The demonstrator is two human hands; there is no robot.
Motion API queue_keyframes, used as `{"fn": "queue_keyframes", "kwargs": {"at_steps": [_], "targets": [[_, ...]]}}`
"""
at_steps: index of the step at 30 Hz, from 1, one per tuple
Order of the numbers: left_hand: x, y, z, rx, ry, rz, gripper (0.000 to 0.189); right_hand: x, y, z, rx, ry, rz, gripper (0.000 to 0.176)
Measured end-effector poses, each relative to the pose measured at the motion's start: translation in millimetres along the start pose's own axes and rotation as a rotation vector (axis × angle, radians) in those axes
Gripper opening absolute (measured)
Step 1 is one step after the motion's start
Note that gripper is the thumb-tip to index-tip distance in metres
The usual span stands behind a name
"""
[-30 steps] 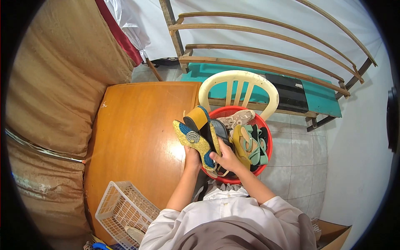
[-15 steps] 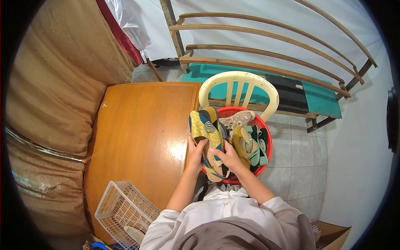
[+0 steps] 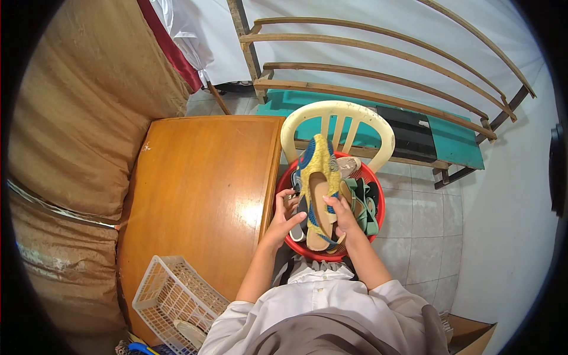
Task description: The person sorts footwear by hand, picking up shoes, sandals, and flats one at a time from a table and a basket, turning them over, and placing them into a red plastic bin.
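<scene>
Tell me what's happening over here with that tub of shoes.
A person in a white shirt is holding a yellow-and-blue sandal over a red basin packed with footwear, including green sandals. The right hand grips the sandal's right side and the left hand holds its left edge near the heel. The basin sits on a cream plastic chair beside a wooden table, where a white plastic basket rests at the near corner.

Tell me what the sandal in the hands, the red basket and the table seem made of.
The sandal: woven-looking yellow and blue fabric upper, smooth tan insole, perhaps synthetic leather. The red basket: probably plastic, uniform glossy colour. The table: varnished wood or veneer, orange-brown with a glare spot.
</scene>
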State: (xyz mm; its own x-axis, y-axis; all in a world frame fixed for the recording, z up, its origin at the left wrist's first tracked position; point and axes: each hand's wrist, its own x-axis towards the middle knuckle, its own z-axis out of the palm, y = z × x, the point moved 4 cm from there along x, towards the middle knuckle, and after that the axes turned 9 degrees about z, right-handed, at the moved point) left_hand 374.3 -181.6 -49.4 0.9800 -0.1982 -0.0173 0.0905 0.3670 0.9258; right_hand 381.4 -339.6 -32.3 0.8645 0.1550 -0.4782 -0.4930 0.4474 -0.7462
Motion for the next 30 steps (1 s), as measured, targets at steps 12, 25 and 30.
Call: {"fn": "queue_keyframes", "kwargs": {"at_steps": [12,25,30], "targets": [[-6.2,-34.5,-47.7,-0.046,0.422,-0.2,0.007,16.7,-30.5,-112.0,-0.632,0.591,-0.43,0.043],[-21.8,-67.1,-36.4,-0.046,0.412,-0.333,0.008,59.3,64.8,-112.9,-1.433,0.655,-0.071,0.057],[-33.3,-68.9,-39.5,-0.054,0.434,-0.327,0.008,73.9,84.3,-109.5,-1.499,0.63,0.027,0.057]]}}
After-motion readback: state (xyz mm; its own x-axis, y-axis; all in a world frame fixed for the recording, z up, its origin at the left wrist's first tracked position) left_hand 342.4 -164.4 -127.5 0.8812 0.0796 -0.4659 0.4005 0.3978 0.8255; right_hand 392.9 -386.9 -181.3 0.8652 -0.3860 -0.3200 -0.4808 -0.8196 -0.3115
